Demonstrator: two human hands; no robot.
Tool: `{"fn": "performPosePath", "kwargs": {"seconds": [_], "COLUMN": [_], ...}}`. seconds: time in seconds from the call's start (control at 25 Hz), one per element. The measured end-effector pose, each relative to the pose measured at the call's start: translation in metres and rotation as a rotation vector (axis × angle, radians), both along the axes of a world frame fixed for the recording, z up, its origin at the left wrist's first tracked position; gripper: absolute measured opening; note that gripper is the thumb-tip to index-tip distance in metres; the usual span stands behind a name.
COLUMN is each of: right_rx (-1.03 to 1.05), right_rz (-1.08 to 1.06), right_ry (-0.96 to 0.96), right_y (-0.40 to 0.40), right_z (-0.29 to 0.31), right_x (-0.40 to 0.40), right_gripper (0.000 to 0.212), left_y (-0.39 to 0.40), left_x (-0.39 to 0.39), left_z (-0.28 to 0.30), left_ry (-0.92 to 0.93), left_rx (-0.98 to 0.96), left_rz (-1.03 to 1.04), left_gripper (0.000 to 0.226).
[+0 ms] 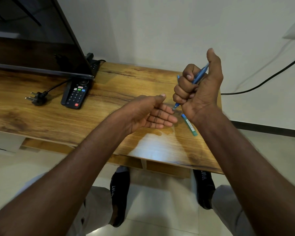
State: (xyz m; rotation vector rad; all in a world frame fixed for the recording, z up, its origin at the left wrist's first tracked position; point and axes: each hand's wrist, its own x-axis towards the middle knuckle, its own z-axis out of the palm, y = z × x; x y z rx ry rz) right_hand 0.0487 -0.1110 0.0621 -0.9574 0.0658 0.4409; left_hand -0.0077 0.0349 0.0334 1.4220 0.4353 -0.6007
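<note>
Glossy wood-grain table (pixel 109 86), blue plastic pens (pixel 200 74), black plastic remote (pixel 75 95).

table (pixel 109 92): against the wall, floor before it
TV (pixel 32 40): on the table, back left
strip (pixel 94 63): behind the TV's right corner
remote (pixel 76 94): on the table, just before that corner
plug (pixel 37 97): on the table, left of the remote, near it
left hand (pixel 150 113): over the table's right half, well right of the remote
right hand (pixel 197 87): just right of the left hand, higher
pen (pixel 198 75): in the right hand, tip down, near the left fingers
loose pen (pixel 189 125): on the table, below the right wrist
cable (pixel 262 79): right of the table
feet (pixel 119 193): on the floor, before the table
</note>
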Motion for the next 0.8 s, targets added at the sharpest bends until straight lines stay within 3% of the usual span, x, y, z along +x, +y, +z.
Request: {"fn": "performPosePath", "kwargs": {"seconds": [0.12, 0.8], "right_rx": [0.033, 0.038], "right_rz": [-0.03, -0.083], "right_ry": [0.001, 0.081], "right_y": [-0.0012, -0.0023], "right_z": [0.0001, -0.0006], "right_x": [-0.0001, 0.0005], "right_gripper": [0.055, 0.059], "left_y": [-0.0002, -0.0012], "left_x": [0.0001, -0.0011], "left_z": [0.0003, 0.0011], "left_ry": [0.004, -0.009], "left_rx": [-0.001, 0.007], "left_rz": [-0.001, -0.017], "left_gripper": [0.053, 0.047]}}
